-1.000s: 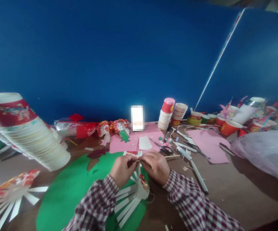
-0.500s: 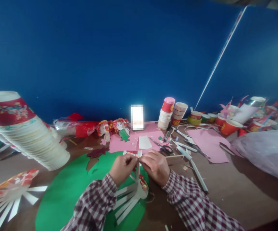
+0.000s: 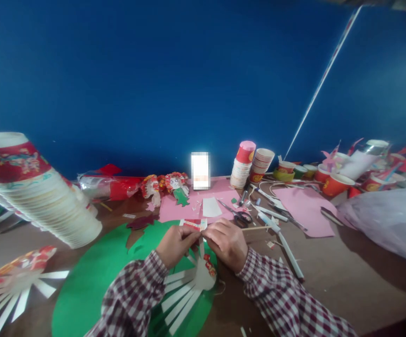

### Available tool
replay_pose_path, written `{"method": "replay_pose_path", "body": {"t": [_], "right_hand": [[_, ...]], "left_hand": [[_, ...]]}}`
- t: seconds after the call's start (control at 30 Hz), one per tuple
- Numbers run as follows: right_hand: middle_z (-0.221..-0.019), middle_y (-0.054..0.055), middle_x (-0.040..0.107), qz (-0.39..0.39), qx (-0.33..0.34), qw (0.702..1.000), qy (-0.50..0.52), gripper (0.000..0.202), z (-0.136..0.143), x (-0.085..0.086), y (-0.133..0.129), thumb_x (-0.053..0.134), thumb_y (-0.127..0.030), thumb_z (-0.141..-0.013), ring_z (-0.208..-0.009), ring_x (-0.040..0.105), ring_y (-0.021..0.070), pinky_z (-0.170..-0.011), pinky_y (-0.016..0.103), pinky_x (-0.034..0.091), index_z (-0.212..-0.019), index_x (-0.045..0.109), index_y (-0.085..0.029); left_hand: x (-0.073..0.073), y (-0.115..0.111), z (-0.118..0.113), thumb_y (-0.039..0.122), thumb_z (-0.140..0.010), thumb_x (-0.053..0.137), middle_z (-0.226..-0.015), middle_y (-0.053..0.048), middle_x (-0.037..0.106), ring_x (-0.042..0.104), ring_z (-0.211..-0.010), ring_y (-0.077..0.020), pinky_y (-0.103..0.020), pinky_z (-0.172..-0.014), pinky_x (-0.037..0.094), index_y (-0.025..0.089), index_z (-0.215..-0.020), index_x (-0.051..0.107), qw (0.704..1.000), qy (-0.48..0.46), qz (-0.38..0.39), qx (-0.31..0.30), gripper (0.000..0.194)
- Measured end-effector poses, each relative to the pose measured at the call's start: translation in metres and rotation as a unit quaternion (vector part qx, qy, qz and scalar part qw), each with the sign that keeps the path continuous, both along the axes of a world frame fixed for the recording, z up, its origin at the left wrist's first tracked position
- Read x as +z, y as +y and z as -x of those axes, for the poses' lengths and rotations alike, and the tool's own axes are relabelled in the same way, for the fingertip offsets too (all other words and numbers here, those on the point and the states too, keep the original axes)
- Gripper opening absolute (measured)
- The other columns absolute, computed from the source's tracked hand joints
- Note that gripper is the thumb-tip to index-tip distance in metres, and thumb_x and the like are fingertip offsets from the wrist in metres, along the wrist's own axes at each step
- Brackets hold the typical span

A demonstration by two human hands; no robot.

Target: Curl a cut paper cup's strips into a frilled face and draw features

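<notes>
My left hand point(image 3: 177, 243) and my right hand point(image 3: 228, 241) meet at the fingertips, both pinched on one strip of a cut paper cup point(image 3: 205, 279). The cup's side is slit into several white strips that fan out toward the lower left, and a red print shows on its right side. It hangs over the right edge of a round green paper sheet point(image 3: 87, 276). Just beyond my fingers lies a small red-and-white printed paper piece point(image 3: 193, 224), partly hidden by my left hand.
Scissors point(image 3: 240, 216) and a white glue gun point(image 3: 271, 224) lie to the right on pink paper point(image 3: 306, 213) and the brown table. A tall leaning stack of paper cups point(image 3: 48, 201) stands at the left, above another cut cup point(image 3: 20, 281). A plastic bag point(image 3: 392, 224) sits at far right.
The cut cup has turned slightly, its strips swinging a little left and down. My left hand and forearm have shifted slightly left; my right hand has barely moved.
</notes>
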State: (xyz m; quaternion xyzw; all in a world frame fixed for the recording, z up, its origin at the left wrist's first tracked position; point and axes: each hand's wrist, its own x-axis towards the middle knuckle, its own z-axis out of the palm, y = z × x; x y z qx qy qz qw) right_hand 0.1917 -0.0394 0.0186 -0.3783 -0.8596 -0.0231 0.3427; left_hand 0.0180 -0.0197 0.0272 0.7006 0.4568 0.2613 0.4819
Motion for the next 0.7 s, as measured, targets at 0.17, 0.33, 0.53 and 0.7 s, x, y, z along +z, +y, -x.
{"method": "replay_pose_path", "body": {"t": [0.17,0.33,0.53,0.7], "right_hand": [[-0.079,0.005,0.061,0.0,-0.004,1.0,-0.006,0.015,0.001,0.0,0.0,0.046,-0.02,-0.084,-0.078,0.051,0.016,-0.07,0.029,0.041,-0.082,0.06,-0.016],[-0.081,0.005,0.061,0.001,-0.012,1.0,-0.011,0.015,0.002,-0.001,0.001,0.045,-0.021,-0.085,-0.078,0.052,0.0159,-0.071,0.029,0.042,-0.087,0.06,-0.017],[-0.084,0.005,0.062,0.006,-0.04,0.999,-0.009,0.015,0.002,-0.003,0.0,0.047,-0.023,-0.084,-0.08,0.054,0.0159,-0.073,0.029,0.042,-0.093,0.059,-0.018],[-0.082,0.005,0.062,0.005,-0.047,0.999,-0.017,0.015,0.003,-0.003,-0.001,0.047,-0.024,-0.084,-0.079,0.054,0.0157,-0.072,0.028,0.042,-0.091,0.059,-0.018]], "left_hand": [[-0.001,0.001,0.001,0.032,-0.078,0.044,-0.053,-0.001,0.058,0.053,-0.052,-0.011,-0.019,-0.051,0.039,0.013,-0.057,0.058,0.998,0.011,-0.068,0.002,0.032],[-0.006,-0.001,0.0,0.032,-0.079,0.041,-0.055,-0.001,0.06,0.054,-0.055,-0.0124,-0.02,-0.054,0.04,0.015,-0.058,0.058,0.994,0.037,-0.101,0.013,0.032],[-0.009,-0.001,-0.001,0.031,-0.08,0.04,-0.055,-0.001,0.058,0.054,-0.056,-0.0125,-0.021,-0.055,0.04,0.015,-0.062,0.06,0.993,0.038,-0.113,0.008,0.031],[-0.012,0.001,-0.001,0.028,-0.078,0.043,-0.057,-0.001,0.06,0.054,-0.057,-0.0127,-0.021,-0.055,0.041,0.014,-0.068,0.064,0.994,0.025,-0.108,0.014,0.027]]}}
